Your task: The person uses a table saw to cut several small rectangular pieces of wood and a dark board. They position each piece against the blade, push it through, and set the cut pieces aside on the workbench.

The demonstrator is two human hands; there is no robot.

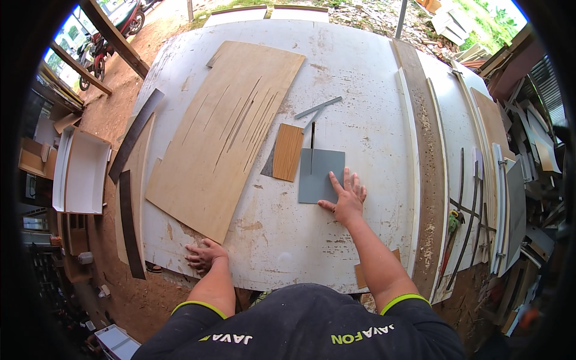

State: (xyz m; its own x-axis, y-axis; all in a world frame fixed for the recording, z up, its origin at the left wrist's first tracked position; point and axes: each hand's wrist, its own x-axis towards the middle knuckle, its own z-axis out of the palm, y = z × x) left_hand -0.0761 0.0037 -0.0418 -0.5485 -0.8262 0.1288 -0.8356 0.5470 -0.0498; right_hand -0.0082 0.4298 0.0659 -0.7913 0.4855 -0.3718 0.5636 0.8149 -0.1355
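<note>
From above the person's head, a broad white worktable (336,78) fills the scene, scuffed and dusty. The right hand (348,198) lies flat with its fingers spread, palm down, its fingertips resting on the lower right corner of a grey square panel (318,174); it presses rather than grasps. That grey panel sits a little right of the table's middle, with a thin dark strip (312,147) running up from its top edge. Just to its left, touching or nearly so, lies a small orange-brown wood-grain piece (288,152), partly overlapping a darker scrap beneath it. Above them are two slim grey strips (317,108), crossed at a shallow angle. The left hand (204,255) is at the near edge of the table, fingers curled over the rim, just below the near corner of a large plywood sheet (222,132) that is split with long cracks and lies slanted across the left half of the table. A long brown plank (426,174) runs along the right side, and a white open box (84,171) stands on the dirt floor to the left.
</note>
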